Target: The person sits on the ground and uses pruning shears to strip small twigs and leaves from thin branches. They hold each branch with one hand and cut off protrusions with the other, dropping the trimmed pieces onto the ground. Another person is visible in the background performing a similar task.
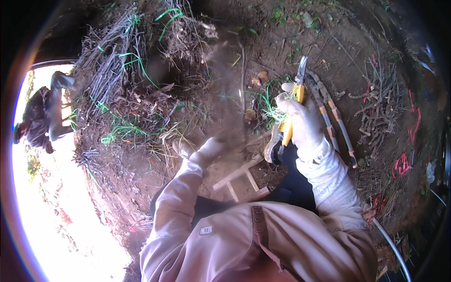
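My right hand (pixel 299 114), in a pale glove, grips yellow-handled pruning shears (pixel 287 133) whose metal blade points away from me. A tangle of green twine (pixel 274 112) is at its fingers. My left hand (pixel 213 146), also gloved, is low over the bare soil between my feet. A blur hides its fingers, so I cannot make out whether it holds anything. Long-handled loppers (pixel 331 109) with orange and grey grips lie on the ground just right of my right hand.
Bundles of woody cuttings (pixel 114 67) tied with green twine lie at the upper left. A wooden frame (pixel 241 178) sits between my legs. Red twine (pixel 401 165) and a pile of cut stems (pixel 382 109) lie to the right. Another person (pixel 37 116) is at the far left.
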A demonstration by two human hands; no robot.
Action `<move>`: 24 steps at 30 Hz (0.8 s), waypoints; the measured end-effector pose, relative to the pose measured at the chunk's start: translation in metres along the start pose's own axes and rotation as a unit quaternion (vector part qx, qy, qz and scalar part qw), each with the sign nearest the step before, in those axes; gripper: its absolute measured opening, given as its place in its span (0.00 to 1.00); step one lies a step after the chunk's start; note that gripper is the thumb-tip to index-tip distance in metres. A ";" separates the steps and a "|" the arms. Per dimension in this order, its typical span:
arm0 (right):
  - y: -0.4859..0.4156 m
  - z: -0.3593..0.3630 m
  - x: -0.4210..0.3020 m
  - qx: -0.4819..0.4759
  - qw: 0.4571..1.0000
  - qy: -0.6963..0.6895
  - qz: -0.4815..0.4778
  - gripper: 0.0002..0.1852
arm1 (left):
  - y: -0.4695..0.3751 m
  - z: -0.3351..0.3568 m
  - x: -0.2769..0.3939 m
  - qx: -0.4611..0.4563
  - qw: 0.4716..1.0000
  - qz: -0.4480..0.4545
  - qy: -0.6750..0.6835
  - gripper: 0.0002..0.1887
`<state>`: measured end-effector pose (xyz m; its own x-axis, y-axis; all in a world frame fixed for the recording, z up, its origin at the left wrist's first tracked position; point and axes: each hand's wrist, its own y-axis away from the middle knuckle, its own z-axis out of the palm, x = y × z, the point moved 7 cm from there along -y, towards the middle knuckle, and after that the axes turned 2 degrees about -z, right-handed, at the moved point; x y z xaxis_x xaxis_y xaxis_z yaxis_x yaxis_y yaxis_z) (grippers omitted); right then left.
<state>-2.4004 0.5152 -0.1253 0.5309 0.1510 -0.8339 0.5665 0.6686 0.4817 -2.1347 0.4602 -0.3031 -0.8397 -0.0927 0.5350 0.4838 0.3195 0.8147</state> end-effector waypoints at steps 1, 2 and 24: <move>-0.001 -0.006 0.001 0.016 0.999 0.024 -0.022 0.22 | 0.006 0.005 -0.009 0.034 0.995 -0.027 0.085 0.08; 0.001 -0.011 0.004 0.015 0.999 0.020 -0.035 0.21 | 0.016 0.014 -0.012 0.009 0.964 -0.012 0.266 0.06; 0.167 0.016 0.201 -0.190 0.937 0.291 -0.030 0.15 | 0.145 0.069 0.034 -0.195 0.713 0.149 0.657 0.12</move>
<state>-2.1889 0.6459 -0.2080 0.0089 0.4022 -0.9155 0.2595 0.8833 0.3905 -2.1105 0.5682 -0.1823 0.1461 -0.9605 0.2369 0.8394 0.2471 0.4840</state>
